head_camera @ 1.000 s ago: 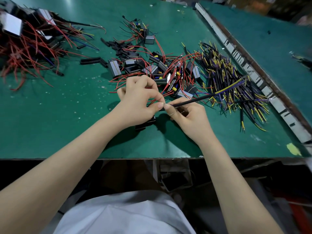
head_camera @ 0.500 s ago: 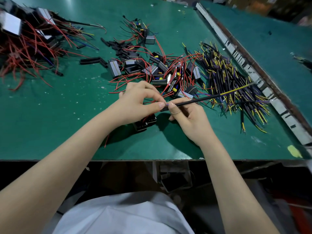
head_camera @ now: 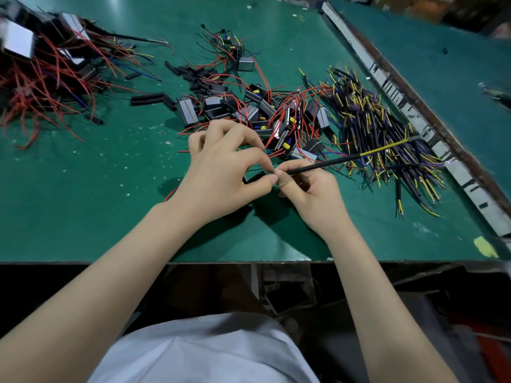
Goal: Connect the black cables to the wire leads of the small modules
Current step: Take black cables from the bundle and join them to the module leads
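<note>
Black-sheathed cable, yellow-tipped at its far end, is pinched at its near end between thumb and forefinger of the right hand; it runs from that pinch toward 2 o'clock, over the table. The left hand meets it fingertip to fingertip, thumb and forefinger pressed together on a thin red wire lead, remaining fingers curled. The joint itself is too small to judge. A small module sits partly hidden under the left hand, at 6 o'clock of the pinch.

Loose modules with red leads lie heaped at 12 o'clock of the grip. The stock of black cables lies at 2 o'clock, near the metal rail. Black sleeve pieces lie at 10 o'clock; a second red-wired heap beyond, at the far left of the green table mat.
</note>
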A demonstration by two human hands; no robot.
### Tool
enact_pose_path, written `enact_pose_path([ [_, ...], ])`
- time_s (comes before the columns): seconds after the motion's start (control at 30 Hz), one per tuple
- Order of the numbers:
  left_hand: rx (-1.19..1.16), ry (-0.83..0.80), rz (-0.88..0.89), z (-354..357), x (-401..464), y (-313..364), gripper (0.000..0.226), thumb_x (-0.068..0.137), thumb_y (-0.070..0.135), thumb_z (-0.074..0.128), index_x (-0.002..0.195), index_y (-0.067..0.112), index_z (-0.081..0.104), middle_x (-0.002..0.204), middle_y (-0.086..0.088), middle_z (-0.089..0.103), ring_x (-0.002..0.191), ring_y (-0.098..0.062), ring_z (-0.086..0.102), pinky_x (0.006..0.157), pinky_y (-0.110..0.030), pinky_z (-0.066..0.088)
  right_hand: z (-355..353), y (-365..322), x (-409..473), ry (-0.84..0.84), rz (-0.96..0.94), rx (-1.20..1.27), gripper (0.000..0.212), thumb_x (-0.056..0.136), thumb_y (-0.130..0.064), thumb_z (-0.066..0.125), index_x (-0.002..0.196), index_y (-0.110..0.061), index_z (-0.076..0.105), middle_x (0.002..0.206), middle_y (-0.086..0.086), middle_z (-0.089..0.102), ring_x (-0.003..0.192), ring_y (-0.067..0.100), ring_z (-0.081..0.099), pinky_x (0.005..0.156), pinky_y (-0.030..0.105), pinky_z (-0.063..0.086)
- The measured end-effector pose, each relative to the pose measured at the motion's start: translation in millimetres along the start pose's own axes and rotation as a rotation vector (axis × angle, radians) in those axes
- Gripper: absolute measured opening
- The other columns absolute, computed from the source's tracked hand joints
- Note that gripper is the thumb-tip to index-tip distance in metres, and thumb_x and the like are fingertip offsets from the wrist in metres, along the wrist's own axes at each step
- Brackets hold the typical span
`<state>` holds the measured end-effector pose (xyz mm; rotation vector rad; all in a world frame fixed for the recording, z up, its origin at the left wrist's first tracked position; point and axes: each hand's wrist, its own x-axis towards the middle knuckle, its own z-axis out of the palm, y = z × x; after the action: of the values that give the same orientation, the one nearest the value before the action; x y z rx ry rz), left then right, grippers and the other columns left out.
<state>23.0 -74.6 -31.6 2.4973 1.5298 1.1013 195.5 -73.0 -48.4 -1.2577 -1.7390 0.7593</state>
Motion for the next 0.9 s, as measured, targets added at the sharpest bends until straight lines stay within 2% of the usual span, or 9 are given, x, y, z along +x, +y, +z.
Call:
enact_pose_path([
  [0.1,0.027,0.043,0.012,2.8,-0.4,2.5,0.019,0.081,0.047,0.063,0.081,0.030,0.071,0.102,0.012,0.059,0.111,-0.021,0.042,0.084,-0.034,0.018,0.1,-1.5,-0.3,0.018,0.019,0.000,0.016,0.091,-0.019,0.062,0.082,-0.032,0.059,0.077,-0.005,0.063,0.077,0.028,0.063,0.074,0.041,0.051],
  [0.2,0.070,0.082,0.034,6.1,-3.0,5.6,0.018,0.082,0.042,0.063,0.082,0.026,0.071,0.102,0.010,0.061,0.110,-0.024,0.046,0.083,-0.035,0.021,0.5,-2.6,-0.3,0.034,0.030,-0.008,0.022,0.091,-0.018,0.062,0.079,-0.035,0.057,0.075,-0.007,0.061,0.076,0.025,0.061,0.072,0.037,0.049],
  [0.37,0.105,0.158,0.069,11.2,-5.1,7.5,0.012,0.085,0.032,0.063,0.082,0.024,0.070,0.103,0.007,0.063,0.107,-0.021,0.044,0.081,-0.037,0.025,0.3,-3.6,-0.2,0.023,0.032,-0.048,0.023,0.092,-0.018,0.060,0.078,-0.036,0.054,0.082,-0.002,0.061,0.081,0.024,0.062,0.077,0.036,0.048],
  [0.47,0.111,0.175,0.082,13.0,-3.8,7.3,0.013,0.086,0.034,0.062,0.084,0.026,0.072,0.103,0.007,0.063,0.106,-0.019,0.044,0.081,-0.036,0.025,0.2,-4.1,-0.6,0.030,0.019,-0.066,0.026,0.092,-0.015,0.059,0.077,-0.036,0.053,0.077,-0.004,0.060,0.076,0.023,0.062,0.074,0.032,0.047],
  [0.6,0.095,0.186,0.075,14.2,-3.2,7.0,0.019,0.089,0.039,0.061,0.085,0.025,0.072,0.102,0.007,0.063,0.105,-0.019,0.044,0.080,-0.036,0.025,-1.1,-3.5,-2.2,0.030,0.003,-0.048,0.017,0.093,-0.017,0.059,0.082,-0.029,0.058,0.072,-0.011,0.060,0.063,0.008,0.062,0.063,0.017,0.045],
  [0.7,0.100,0.210,0.043,15.5,-2.8,8.9,0.021,0.089,0.037,0.060,0.082,0.022,0.072,0.099,0.006,0.064,0.103,-0.019,0.045,0.079,-0.036,0.025,-2.1,-3.8,-3.8,0.025,-0.013,-0.045,0.009,0.094,-0.020,0.059,0.087,-0.019,0.064,0.068,-0.015,0.060,0.061,-0.001,0.061,0.060,0.010,0.042],
  [0.9,0.108,0.243,0.000,17.4,-3.9,10.0,0.018,0.087,0.033,0.062,0.079,0.020,0.071,0.097,0.007,0.064,0.101,-0.021,0.050,0.079,-0.037,0.027,-1.8,-4.2,-4.5,0.027,0.035,0.017,0.010,0.093,-0.022,0.060,0.088,-0.016,0.066,0.073,-0.008,0.063,0.062,0.007,0.062,0.062,0.018,0.048],
])
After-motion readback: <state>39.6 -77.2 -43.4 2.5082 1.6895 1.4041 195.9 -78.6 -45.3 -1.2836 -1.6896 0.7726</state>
